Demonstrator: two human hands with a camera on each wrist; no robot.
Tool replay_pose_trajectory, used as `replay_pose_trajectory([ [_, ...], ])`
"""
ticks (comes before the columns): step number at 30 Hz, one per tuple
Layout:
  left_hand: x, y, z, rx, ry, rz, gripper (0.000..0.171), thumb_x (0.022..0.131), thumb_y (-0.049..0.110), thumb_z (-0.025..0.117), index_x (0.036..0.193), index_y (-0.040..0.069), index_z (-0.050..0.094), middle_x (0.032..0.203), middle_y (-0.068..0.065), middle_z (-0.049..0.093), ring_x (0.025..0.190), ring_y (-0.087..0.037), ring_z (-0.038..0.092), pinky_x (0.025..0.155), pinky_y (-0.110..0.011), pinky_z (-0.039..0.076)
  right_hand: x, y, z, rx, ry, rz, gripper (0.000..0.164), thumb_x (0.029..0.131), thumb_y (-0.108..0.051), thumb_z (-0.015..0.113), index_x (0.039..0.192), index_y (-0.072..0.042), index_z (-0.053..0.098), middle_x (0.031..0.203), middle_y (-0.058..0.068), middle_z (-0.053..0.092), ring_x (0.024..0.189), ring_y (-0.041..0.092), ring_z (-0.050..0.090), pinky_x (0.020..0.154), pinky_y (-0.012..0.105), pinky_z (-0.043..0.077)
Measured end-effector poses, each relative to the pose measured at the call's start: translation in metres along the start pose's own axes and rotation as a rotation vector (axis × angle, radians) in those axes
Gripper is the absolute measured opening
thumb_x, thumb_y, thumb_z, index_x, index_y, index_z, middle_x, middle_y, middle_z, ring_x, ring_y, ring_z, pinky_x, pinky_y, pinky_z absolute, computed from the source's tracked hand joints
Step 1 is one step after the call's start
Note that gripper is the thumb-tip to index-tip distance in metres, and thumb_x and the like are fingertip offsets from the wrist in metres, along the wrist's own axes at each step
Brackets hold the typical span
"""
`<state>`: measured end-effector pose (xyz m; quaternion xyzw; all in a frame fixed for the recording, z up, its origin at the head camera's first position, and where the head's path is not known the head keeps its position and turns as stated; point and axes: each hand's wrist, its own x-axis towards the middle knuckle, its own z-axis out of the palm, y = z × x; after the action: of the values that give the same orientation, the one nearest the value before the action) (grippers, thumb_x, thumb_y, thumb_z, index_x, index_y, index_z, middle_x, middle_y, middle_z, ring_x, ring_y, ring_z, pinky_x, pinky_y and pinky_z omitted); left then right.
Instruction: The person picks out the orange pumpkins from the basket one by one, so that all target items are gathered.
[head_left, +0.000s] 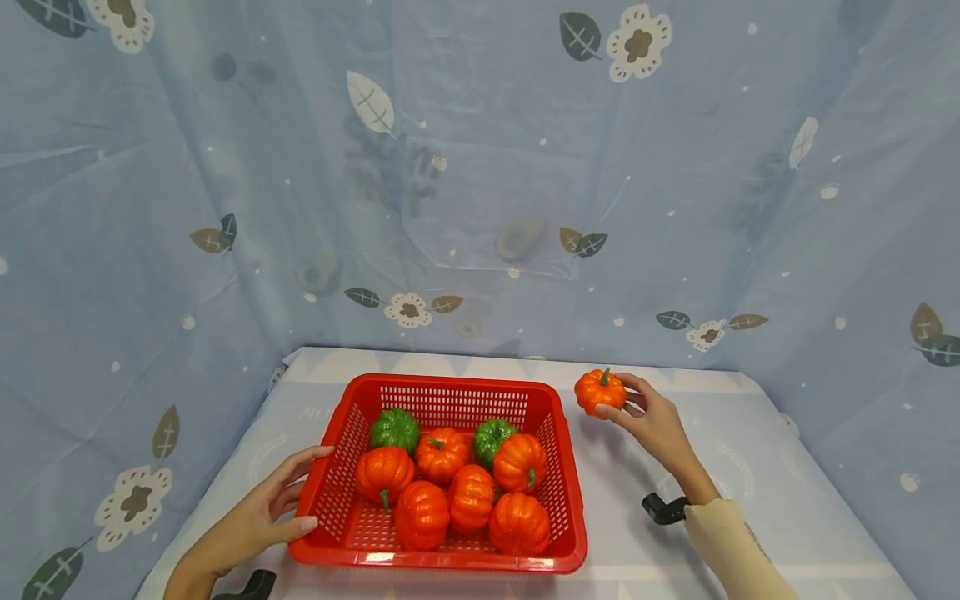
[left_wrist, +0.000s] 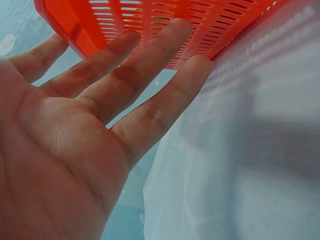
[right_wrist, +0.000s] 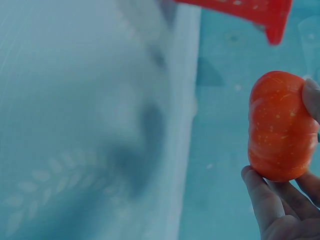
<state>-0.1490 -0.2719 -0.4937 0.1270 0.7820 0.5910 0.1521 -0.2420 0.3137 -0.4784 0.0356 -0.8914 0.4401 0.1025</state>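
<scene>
My right hand (head_left: 652, 421) grips a small orange pumpkin (head_left: 600, 392) with a green stem, to the right of the basket and above the table. In the right wrist view the thumb presses one side of the pumpkin (right_wrist: 281, 125) and fingertips support the other. A red plastic basket (head_left: 438, 558) with slotted walls holds several orange pumpkins (head_left: 422, 515) and two green ones, the left green pumpkin (head_left: 395, 431) lying near the back. At the basket's left side rests my left hand (head_left: 258, 512), its fingers extended against the wall and the thumb by the rim.
A pale patterned cloth covers the table (head_left: 637, 533). Blue curtains (head_left: 480, 167) with leaf and flower prints hang behind and at both sides. Black camera mounts (head_left: 665, 509) show at both wrists.
</scene>
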Motion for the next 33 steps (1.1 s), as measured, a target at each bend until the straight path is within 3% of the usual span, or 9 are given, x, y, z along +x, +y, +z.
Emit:
replay_pose_trajectory([
  [5, -0.001, 0.001, 0.0, 0.009, 0.008, -0.004, 0.081, 0.094, 0.016, 0.072, 0.16, 0.016, 0.025, 0.163, -0.025, 0.023, 0.136, -0.053, 0.043, 0.093, -0.042, 0.058, 0.005, 0.017, 0.003, -0.019, -0.012, 0.072, 0.089, 0.085, -0.054, 0.081, 0.15, -0.005, 0.046, 0.148, 0.024, 0.05, 0.131, 0.043, 0.054, 0.102, 0.048, 0.049],
  [12, -0.001, 0.001, 0.0, 0.006, 0.007, -0.005, 0.081, 0.094, 0.016, 0.072, 0.16, 0.016, 0.025, 0.162, -0.025, 0.023, 0.135, -0.052, 0.044, 0.093, -0.042, 0.058, 0.013, 0.034, 0.009, -0.013, -0.014, 0.103, 0.087, 0.084, -0.047, 0.084, 0.148, -0.002, 0.046, 0.148, 0.025, 0.05, 0.132, 0.043, 0.054, 0.104, 0.05, 0.049],
  [23, -0.002, 0.002, 0.0, -0.004, 0.009, -0.012, 0.082, 0.094, 0.015, 0.072, 0.16, 0.015, 0.024, 0.163, -0.026, 0.023, 0.135, -0.052, 0.044, 0.094, -0.042, 0.058, 0.023, 0.042, 0.019, -0.035, -0.015, 0.138, 0.083, 0.084, -0.044, 0.085, 0.143, 0.0, 0.047, 0.142, 0.03, 0.053, 0.126, 0.045, 0.059, 0.102, 0.052, 0.051],
  [33, -0.001, -0.002, 0.0, -0.005, 0.014, -0.033, 0.083, 0.093, 0.017, 0.073, 0.16, 0.017, 0.025, 0.164, -0.024, 0.022, 0.137, -0.051, 0.043, 0.094, -0.042, 0.058, 0.023, 0.049, 0.022, -0.079, -0.051, 0.221, 0.087, 0.087, -0.048, 0.081, 0.147, 0.0, 0.041, 0.147, 0.032, 0.048, 0.13, 0.048, 0.054, 0.104, 0.056, 0.049],
])
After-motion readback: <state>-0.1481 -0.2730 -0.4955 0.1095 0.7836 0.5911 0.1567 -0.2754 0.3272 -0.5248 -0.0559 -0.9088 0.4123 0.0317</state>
